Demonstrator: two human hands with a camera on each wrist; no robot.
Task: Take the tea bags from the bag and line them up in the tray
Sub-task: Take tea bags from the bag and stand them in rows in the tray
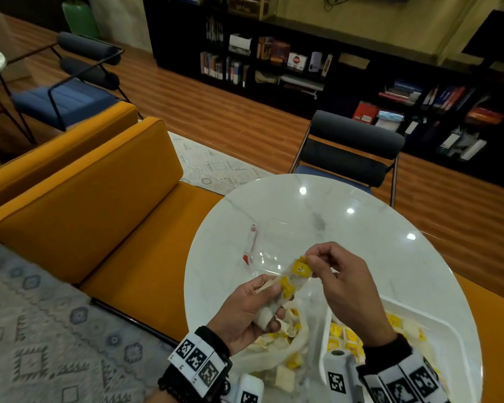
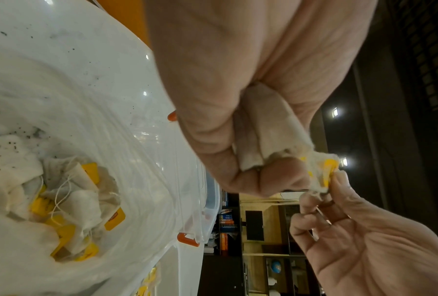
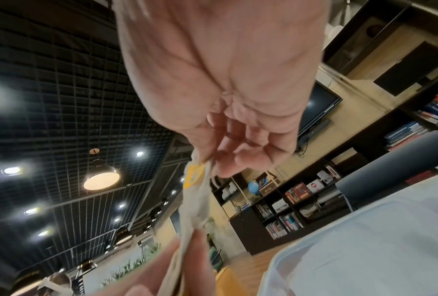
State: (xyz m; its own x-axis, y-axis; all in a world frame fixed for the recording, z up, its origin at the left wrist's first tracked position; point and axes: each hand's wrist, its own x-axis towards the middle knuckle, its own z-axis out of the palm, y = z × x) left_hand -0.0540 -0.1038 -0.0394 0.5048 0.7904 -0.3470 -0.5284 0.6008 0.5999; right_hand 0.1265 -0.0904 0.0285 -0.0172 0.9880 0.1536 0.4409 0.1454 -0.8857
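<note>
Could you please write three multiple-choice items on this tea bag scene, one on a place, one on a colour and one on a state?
1. Where does the white tray sit?
A. on the orange sofa
B. on the round marble table, at the person's right
C. on the rug

2. What colour are the tea bag tags?
A. yellow
B. green
C. blue

3. What is the right hand doing?
A. resting flat on the table
B. holding the tray rim
C. pinching the far end of the tea bags gripped by the left hand

Answers: 1 B, the head view shows the tray on the tabletop beside the plastic bag. 2 A, yellow tags show in the hands, bag and tray. 3 C, its fingertips close on a yellow tag.
</note>
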